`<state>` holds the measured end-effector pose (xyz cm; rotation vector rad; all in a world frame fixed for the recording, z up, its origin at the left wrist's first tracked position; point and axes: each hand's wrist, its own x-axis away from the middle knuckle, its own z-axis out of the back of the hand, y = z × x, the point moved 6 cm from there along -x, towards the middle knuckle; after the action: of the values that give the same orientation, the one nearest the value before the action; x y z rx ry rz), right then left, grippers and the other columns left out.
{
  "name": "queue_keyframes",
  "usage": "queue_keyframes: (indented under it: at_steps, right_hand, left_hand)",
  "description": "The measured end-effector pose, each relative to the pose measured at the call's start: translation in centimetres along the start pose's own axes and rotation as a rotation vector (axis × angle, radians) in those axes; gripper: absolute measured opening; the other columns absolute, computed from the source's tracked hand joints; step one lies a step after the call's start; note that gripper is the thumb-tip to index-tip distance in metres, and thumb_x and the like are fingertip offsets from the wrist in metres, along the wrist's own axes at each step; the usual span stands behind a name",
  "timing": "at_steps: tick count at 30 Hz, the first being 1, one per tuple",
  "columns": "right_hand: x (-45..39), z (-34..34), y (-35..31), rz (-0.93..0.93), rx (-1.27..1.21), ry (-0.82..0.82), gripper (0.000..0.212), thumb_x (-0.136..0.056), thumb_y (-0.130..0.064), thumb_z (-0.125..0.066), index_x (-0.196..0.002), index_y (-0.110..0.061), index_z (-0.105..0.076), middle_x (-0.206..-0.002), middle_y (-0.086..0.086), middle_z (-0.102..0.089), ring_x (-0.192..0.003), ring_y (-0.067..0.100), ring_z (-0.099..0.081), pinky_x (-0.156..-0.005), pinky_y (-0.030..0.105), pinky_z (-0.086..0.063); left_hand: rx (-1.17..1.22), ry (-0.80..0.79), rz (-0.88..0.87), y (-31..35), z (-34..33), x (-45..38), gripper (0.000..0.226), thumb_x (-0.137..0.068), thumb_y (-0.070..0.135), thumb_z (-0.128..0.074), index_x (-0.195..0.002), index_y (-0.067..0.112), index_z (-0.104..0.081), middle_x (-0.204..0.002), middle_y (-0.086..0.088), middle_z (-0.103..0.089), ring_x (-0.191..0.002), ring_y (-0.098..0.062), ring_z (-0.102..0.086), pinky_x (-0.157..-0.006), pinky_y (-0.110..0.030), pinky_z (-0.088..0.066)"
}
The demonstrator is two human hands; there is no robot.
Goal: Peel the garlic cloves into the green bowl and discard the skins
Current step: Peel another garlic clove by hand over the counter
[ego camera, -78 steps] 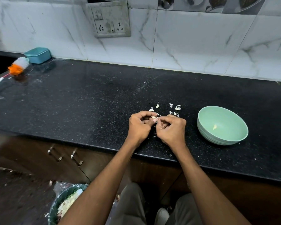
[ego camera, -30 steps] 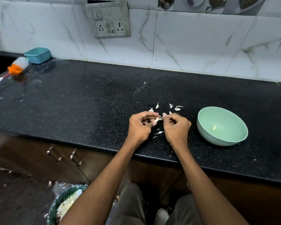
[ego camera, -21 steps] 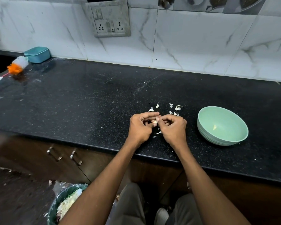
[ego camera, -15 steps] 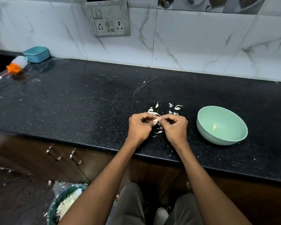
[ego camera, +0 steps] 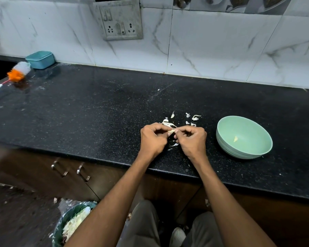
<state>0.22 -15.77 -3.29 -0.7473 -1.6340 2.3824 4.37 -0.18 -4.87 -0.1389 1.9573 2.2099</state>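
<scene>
1. A garlic clove (ego camera: 171, 131) is pinched between the curled fingers of the left hand (ego camera: 152, 139) and right hand (ego camera: 192, 139), just above the black counter (ego camera: 96, 113).
2. Loose skins (ego camera: 194, 118) are scattered just behind the hands.
3. One peeled piece (ego camera: 235, 139) is sat in the green bowl (ego camera: 257, 150), off to the right.

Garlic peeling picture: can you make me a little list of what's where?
hands: left hand and right hand pinch one garlic clove between them
green bowl: right of the hands, one pale piece inside
skins: scattered on the black counter behind the hands
bin: on the floor, lower left
</scene>
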Motion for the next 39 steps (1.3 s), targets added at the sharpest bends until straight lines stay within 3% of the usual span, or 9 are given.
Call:
queue_keyframes:
  at_steps: [6, 9, 13, 20, 26, 30, 33, 36, 39]
  right_hand:
    - [-0.1, 0.1, 0.6, -0.024, -0.025, 0.026, 0.017, -0.082, -0.002, -0.072, -0.078, -0.016, -0.081, -0.063, -0.003, -0.074, -0.054, 0.021, -0.069, -0.057, 0.044, -0.061]
    - [-0.1, 0.1, 0.7, -0.05, -0.052, 0.017, 0.02, -0.084, -0.001, -0.072, -0.076, -0.018, -0.08, -0.062, 0.001, -0.073, -0.052, 0.013, -0.066, -0.055, 0.035, -0.057]
    - [0.0, 0.1, 0.4, -0.05, -0.075, -0.01, 0.025, -0.085, 0.001, -0.072, -0.074, -0.021, -0.08, -0.062, 0.002, -0.073, -0.052, 0.015, -0.066, -0.053, 0.029, -0.055]
    - [0.1, -0.1, 0.4, -0.115, -0.155, -0.037, 0.019, -0.086, 0.005, -0.069, -0.078, -0.008, -0.08, -0.061, 0.007, -0.072, -0.047, 0.009, -0.061, -0.044, 0.015, -0.043]
    - [0.0, 0.1, 0.6, -0.161, -0.179, -0.018, 0.025, -0.087, 0.005, -0.064, -0.071, -0.01, -0.076, -0.057, 0.004, -0.067, -0.045, 0.008, -0.056, -0.042, 0.016, -0.04]
    - [0.1, 0.0, 0.1, -0.059, -0.079, -0.024, 0.03, -0.088, -0.015, -0.057, -0.058, -0.014, -0.061, -0.055, 0.004, -0.063, -0.046, 0.01, -0.053, -0.05, 0.028, -0.044]
    - [0.3, 0.3, -0.1, 0.013, -0.013, 0.021, 0.033, -0.095, -0.025, -0.065, -0.066, -0.011, -0.062, -0.059, 0.005, -0.064, -0.05, 0.018, -0.055, -0.053, 0.035, -0.048]
    - [0.6, 0.2, -0.7, 0.068, -0.043, 0.038, 0.004, -0.088, -0.011, -0.077, -0.086, -0.014, -0.076, -0.071, 0.005, -0.067, -0.057, 0.01, -0.057, -0.053, 0.023, -0.047]
    - [0.8, 0.0, -0.9, 0.135, 0.018, 0.022, 0.014, -0.084, -0.004, -0.08, -0.092, -0.014, -0.083, -0.08, 0.001, -0.072, -0.069, 0.006, -0.063, -0.065, 0.018, -0.048]
  left_hand:
    - [0.038, -0.029, 0.012, 0.0, -0.2, 0.0, 0.014, -0.082, -0.004, -0.078, -0.086, 0.009, -0.081, -0.086, -0.002, -0.078, -0.081, -0.021, -0.076, -0.077, -0.038, -0.063]
    - [0.022, -0.017, 0.006, 0.0, -0.1, -0.1, 0.014, -0.081, -0.004, -0.079, -0.085, 0.009, -0.081, -0.087, -0.003, -0.078, -0.083, -0.018, -0.075, -0.079, -0.035, -0.063]
    - [-0.05, 0.017, -0.039, 0.3, 0.0, -0.2, 0.014, -0.076, -0.004, -0.083, -0.081, 0.009, -0.082, -0.089, -0.003, -0.074, -0.08, -0.01, -0.071, -0.073, -0.02, -0.057]
    - [-0.031, -0.05, 0.005, 0.3, -0.2, 0.0, 0.017, -0.079, -0.003, -0.08, -0.085, 0.012, -0.082, -0.08, 0.001, -0.078, -0.073, -0.01, -0.072, -0.071, -0.024, -0.059]
    - [0.114, -0.055, 0.078, 0.2, -0.2, 0.0, 0.02, -0.082, -0.008, -0.077, -0.083, 0.012, -0.078, -0.08, -0.013, -0.076, -0.07, -0.016, -0.069, -0.065, -0.025, -0.058]
    - [0.177, -0.085, 0.085, 0.3, -0.4, 0.0, 0.019, -0.085, -0.008, -0.073, -0.084, 0.01, -0.077, -0.082, -0.013, -0.077, -0.073, -0.022, -0.073, -0.064, -0.024, -0.057]
    - [0.198, -0.106, 0.098, 0.3, -0.5, 0.0, 0.018, -0.088, -0.008, -0.07, -0.084, 0.008, -0.078, -0.083, -0.013, -0.077, -0.073, -0.023, -0.072, -0.065, -0.025, -0.058]
    - [0.173, -0.098, 0.089, 0.3, -0.5, 0.1, 0.015, -0.087, -0.006, -0.073, -0.084, 0.008, -0.078, -0.081, -0.011, -0.078, -0.071, -0.02, -0.072, -0.064, -0.025, -0.057]
    - [0.118, -0.085, 0.1, 0.0, -0.5, 0.1, 0.01, -0.086, -0.003, -0.076, -0.082, 0.007, -0.078, -0.078, -0.009, -0.077, -0.069, -0.022, -0.073, -0.066, -0.031, -0.06]
